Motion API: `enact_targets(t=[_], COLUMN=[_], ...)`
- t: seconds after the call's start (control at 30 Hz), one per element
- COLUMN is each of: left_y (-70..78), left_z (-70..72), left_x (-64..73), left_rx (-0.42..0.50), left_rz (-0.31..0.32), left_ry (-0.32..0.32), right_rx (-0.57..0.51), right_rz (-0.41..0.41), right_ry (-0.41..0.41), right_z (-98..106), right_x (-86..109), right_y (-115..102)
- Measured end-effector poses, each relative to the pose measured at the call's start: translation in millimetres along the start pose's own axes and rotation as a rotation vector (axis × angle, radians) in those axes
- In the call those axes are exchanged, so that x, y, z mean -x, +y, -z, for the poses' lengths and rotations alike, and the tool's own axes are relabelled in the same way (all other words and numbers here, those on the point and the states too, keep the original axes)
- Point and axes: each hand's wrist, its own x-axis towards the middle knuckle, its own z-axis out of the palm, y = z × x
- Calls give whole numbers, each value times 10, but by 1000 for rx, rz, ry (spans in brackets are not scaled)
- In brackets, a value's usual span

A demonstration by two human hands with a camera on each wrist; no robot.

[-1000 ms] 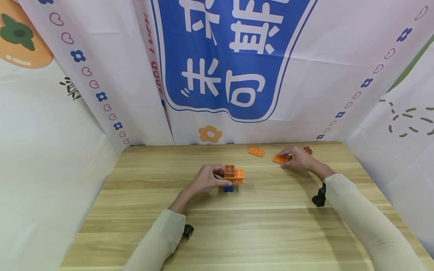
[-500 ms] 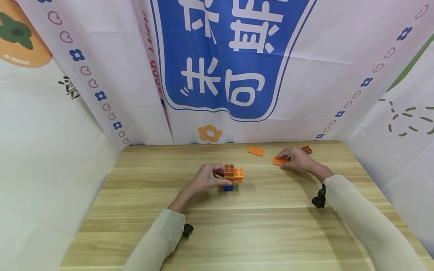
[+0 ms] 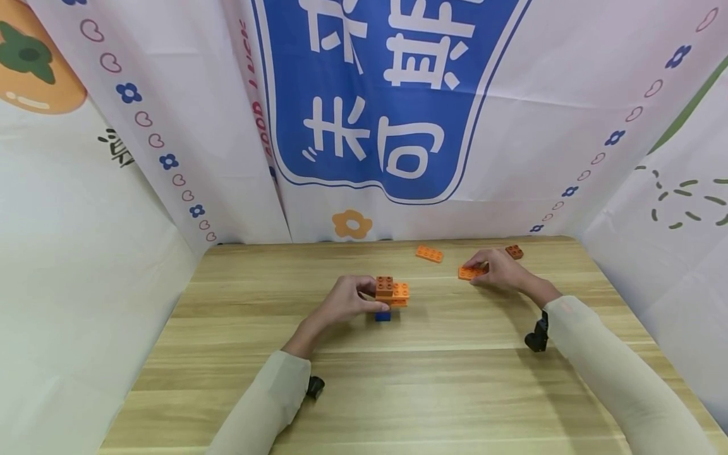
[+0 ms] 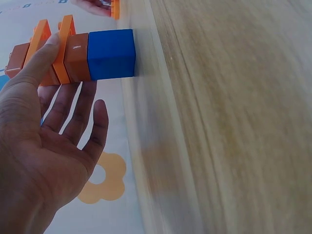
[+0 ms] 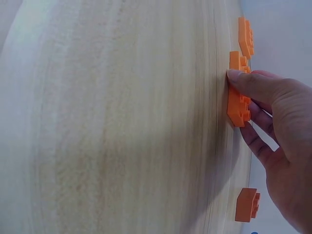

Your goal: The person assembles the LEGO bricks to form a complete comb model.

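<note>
My left hand [image 3: 348,297] holds a stack of building bricks upright near the table's middle, thumb on the near side and fingers behind. The stack has a blue brick [image 4: 112,53] at its base, then a brown brick [image 4: 77,57], and orange plates alternating with brown above it. On top sits a brown brick [image 3: 384,286], and the orange plates [image 3: 400,291] jut out to the right. Further back on the right, my right hand [image 3: 498,268] pinches a flat orange studded plate [image 5: 236,105] between thumb and fingers, low over the wood.
Another orange plate [image 3: 429,254] lies near the back edge, left of my right hand. A loose brown brick [image 3: 514,251] rests behind that hand. The wooden table [image 3: 364,392] meets printed white cloth [image 3: 239,208] at the back and sides.
My right hand has shifted very slightly toward me with the orange plate, showing more of the loose brown brick behind it. My left hand and the stack stay put.
</note>
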Motion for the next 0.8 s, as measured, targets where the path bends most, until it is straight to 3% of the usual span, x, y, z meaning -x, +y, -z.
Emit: enact_targets(t=[0.8], left_y=[-2], left_z=[-3], left_x=[-8], left_rx=[4], left_rz=[9], left_ry=[3], right_rx=[-13], right_rz=[37], right_ry=[8], right_z=[57], right_x=[-26], right_y=[-128])
